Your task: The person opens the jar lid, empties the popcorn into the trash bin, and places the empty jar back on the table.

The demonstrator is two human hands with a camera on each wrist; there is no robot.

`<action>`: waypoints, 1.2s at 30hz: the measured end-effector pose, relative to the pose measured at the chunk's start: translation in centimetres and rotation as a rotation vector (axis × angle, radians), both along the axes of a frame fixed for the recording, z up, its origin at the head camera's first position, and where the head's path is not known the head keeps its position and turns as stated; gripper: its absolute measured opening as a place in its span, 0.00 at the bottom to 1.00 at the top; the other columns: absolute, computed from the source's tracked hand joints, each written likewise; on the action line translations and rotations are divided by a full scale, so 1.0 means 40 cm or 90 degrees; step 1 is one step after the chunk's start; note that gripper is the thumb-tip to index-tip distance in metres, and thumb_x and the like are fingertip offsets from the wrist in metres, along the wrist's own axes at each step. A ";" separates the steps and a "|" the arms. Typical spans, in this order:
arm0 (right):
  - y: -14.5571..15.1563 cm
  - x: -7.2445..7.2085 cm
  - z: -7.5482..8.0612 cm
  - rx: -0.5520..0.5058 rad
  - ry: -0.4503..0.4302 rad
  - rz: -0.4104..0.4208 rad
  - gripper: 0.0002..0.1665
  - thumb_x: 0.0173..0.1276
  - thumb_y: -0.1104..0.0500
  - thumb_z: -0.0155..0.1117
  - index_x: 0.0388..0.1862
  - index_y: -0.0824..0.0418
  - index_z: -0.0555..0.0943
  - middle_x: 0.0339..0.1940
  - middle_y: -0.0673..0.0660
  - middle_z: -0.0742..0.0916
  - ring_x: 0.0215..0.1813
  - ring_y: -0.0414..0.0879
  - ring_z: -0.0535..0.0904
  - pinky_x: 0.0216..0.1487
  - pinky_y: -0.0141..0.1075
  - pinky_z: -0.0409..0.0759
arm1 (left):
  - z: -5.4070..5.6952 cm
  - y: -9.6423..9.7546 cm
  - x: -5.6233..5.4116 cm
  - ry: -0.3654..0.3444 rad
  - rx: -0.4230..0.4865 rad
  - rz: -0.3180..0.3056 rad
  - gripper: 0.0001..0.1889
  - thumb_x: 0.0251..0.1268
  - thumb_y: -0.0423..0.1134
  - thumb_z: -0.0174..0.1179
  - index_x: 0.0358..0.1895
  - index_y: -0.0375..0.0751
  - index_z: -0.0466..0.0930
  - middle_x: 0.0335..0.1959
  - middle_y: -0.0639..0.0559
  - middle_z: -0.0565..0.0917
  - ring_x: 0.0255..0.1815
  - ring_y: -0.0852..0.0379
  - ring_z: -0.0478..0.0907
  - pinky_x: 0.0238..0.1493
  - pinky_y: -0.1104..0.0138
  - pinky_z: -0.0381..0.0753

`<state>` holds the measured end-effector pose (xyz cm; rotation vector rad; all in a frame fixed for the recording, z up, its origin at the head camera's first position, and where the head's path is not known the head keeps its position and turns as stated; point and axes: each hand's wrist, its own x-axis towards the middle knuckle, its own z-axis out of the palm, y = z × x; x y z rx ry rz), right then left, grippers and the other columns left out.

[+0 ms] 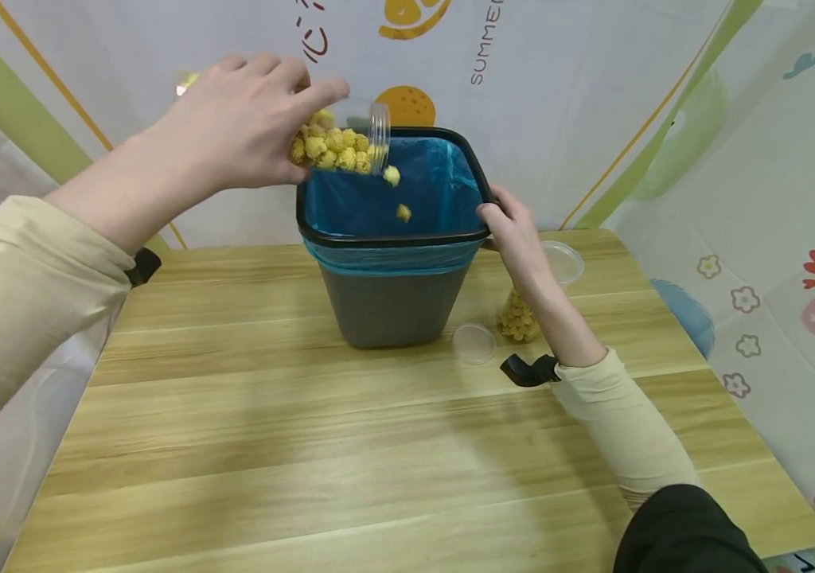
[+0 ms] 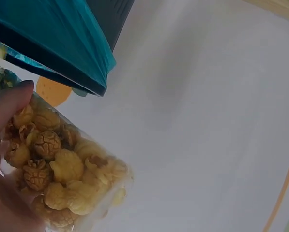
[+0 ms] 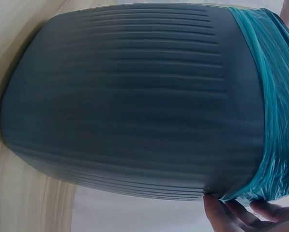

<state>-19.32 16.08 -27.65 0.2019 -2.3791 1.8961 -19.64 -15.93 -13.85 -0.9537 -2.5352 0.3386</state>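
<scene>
My left hand (image 1: 250, 119) holds a clear plastic jar (image 1: 379, 131) of yellow popcorn on its side, with the mouth over a grey trash bin (image 1: 396, 306). Two popcorn pieces (image 1: 391, 175) are in the air below the mouth, over the bin's blue liner bag (image 1: 353, 195). More popcorn (image 2: 67, 164) fills the jar in the left wrist view. At the bin's right side, my right hand (image 1: 518, 239) grips the black rim (image 1: 475, 171), thumb on top. Its fingertips (image 3: 214, 208) touch the bin wall and liner in the right wrist view.
Behind my right forearm, a second jar of popcorn (image 1: 517, 320) stands on the wooden table (image 1: 293, 454). One round clear lid (image 1: 474, 344) lies beside the bin, and another clear disc (image 1: 563, 263) shows farther back. A printed curtain (image 1: 508, 119) hangs behind the table.
</scene>
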 end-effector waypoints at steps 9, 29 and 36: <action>-0.001 0.000 -0.001 -0.004 -0.001 0.000 0.31 0.72 0.52 0.48 0.72 0.53 0.75 0.64 0.59 0.83 0.55 0.46 0.80 0.52 0.40 0.83 | -0.001 0.008 -0.005 0.065 -0.042 -0.036 0.46 0.52 0.42 0.77 0.75 0.45 0.62 0.54 0.29 0.77 0.55 0.30 0.74 0.57 0.37 0.76; -0.002 0.003 0.002 -0.004 -0.005 -0.002 0.32 0.71 0.52 0.47 0.73 0.54 0.74 0.65 0.60 0.82 0.56 0.49 0.80 0.55 0.42 0.82 | -0.001 0.017 -0.003 0.162 -0.114 -0.070 0.36 0.59 0.35 0.72 0.70 0.45 0.67 0.47 0.31 0.77 0.48 0.33 0.76 0.50 0.43 0.78; -0.004 0.001 0.003 -0.003 -0.005 -0.003 0.31 0.71 0.52 0.47 0.72 0.53 0.75 0.63 0.59 0.83 0.55 0.47 0.79 0.55 0.43 0.82 | 0.002 0.021 -0.006 0.172 -0.136 -0.083 0.33 0.61 0.32 0.68 0.69 0.43 0.66 0.50 0.29 0.77 0.51 0.32 0.76 0.54 0.43 0.77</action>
